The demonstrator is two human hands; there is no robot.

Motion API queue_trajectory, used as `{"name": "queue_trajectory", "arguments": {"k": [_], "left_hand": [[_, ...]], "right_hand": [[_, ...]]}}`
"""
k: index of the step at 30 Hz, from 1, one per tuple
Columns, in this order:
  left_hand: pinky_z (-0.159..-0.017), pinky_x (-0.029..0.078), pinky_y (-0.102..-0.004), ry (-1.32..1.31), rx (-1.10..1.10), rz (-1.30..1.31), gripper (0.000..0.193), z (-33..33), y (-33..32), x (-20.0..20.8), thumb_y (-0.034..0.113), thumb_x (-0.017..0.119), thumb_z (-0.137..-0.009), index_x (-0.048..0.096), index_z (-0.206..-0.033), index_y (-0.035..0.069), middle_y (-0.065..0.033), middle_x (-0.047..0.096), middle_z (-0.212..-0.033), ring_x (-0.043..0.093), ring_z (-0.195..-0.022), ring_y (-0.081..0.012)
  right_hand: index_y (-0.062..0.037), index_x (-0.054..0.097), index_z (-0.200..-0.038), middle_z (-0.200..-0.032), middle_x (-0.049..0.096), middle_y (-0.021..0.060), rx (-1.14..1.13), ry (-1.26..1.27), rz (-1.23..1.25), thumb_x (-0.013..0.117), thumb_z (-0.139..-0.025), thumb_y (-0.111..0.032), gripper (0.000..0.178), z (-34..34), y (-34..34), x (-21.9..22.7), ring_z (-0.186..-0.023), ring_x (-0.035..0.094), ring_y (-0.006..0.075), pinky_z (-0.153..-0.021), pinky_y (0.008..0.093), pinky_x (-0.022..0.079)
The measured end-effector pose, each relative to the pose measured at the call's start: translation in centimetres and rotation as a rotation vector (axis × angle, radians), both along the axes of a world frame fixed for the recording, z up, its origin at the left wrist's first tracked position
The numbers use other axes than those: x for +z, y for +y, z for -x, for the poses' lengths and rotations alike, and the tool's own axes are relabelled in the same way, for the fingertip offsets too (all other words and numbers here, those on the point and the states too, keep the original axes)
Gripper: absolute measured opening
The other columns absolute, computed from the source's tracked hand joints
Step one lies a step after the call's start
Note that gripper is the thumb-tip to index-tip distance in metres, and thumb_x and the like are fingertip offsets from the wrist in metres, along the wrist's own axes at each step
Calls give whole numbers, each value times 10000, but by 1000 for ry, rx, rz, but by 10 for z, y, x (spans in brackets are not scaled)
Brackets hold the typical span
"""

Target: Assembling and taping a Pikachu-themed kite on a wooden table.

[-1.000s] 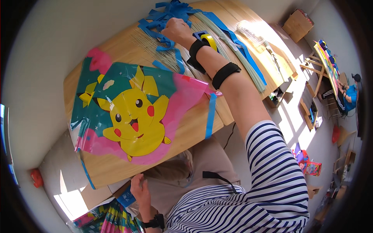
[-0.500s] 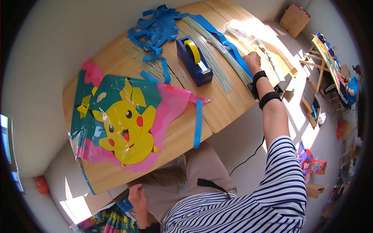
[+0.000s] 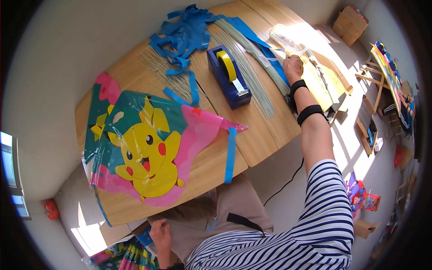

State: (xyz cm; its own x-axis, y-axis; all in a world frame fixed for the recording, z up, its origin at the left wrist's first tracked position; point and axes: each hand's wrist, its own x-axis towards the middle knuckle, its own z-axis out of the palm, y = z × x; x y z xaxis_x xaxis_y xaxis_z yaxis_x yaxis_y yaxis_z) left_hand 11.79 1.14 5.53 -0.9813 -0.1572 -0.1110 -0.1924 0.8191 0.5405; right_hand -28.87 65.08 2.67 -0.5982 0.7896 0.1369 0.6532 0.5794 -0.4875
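Note:
A kite sheet (image 3: 148, 155) printed with a yellow cartoon character on green and pink lies flat on the wooden table's left half. A blue strip (image 3: 230, 157) hangs from its right-hand tip over the table edge. Far to the right, my right hand (image 3: 293, 67) is closed beside a clear plastic tray (image 3: 285, 38), above blue strips and thin pale rods; whatever its fingers hold is too small or hidden to name. My left hand (image 3: 160, 234) is low by my lap, fingers curled, with nothing visible in it. A blue tape dispenser (image 3: 229, 76) with yellow tape stands mid-table.
Tangled blue strips (image 3: 184, 38) lie at the table's far edge, next to loose thin rods (image 3: 166, 74). Yellow card (image 3: 315, 81) lies at the right. Below my left hand are stacked colourful sheets (image 3: 128, 254). Cardboard boxes (image 3: 351, 24) stand on the floor; another person (image 3: 407, 108) sits far right.
The whole view has shifted slightly, so the table sits a little lower and to the right. My right hand stays closed near the tray; my left hand remains by my lap.

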Motion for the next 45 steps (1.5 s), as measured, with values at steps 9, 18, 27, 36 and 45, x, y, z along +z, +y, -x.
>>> {"name": "queue_trajectory", "arguments": {"k": [9,18,27,36,45], "left_hand": [[-869,526,-306,-24,76,-483,235,33,37,47,-7,715,-805,696,-1039,-27,-101,727,-947,692,-915,-195],[-1076,419,-328,146,-271,-1085,548,69,86,99,59,809,-802,588,-1298,-12,-81,652,-1242,577,-1232,-189],[-938,503,-267,142,-51,-1484,365,16,54,102,142,795,-871,626,-1174,30,-30,684,-1061,640,-962,-96],[-651,495,-193,135,198,-1294,156,17,25,67,147,738,-931,694,-1027,32,10,683,-838,630,-743,-60],[-574,538,-267,395,212,-844,155,212,-57,88,103,705,-919,669,-1008,-19,-68,711,-841,671,-648,-147]], "right_hand": [[27,685,-805,-682,649,73,406,697,360,694,-913,-187,240,-58,-96,119,-634,559,169,-669,320,474],[12,685,-902,-878,722,80,1036,427,1733,729,-906,-53,78,-255,-354,178,-741,682,131,-682,277,572],[-22,559,-751,-688,529,-9,1308,334,771,823,-758,-81,271,-344,-414,161,-668,493,79,-573,271,418],[-24,664,-867,-778,602,-30,1153,168,1156,791,-834,-122,163,-374,-400,151,-726,519,53,-649,227,422],[14,708,-897,-807,690,48,971,-116,1219,655,-953,-115,150,-407,-331,67,-737,602,95,-694,242,467]]}}
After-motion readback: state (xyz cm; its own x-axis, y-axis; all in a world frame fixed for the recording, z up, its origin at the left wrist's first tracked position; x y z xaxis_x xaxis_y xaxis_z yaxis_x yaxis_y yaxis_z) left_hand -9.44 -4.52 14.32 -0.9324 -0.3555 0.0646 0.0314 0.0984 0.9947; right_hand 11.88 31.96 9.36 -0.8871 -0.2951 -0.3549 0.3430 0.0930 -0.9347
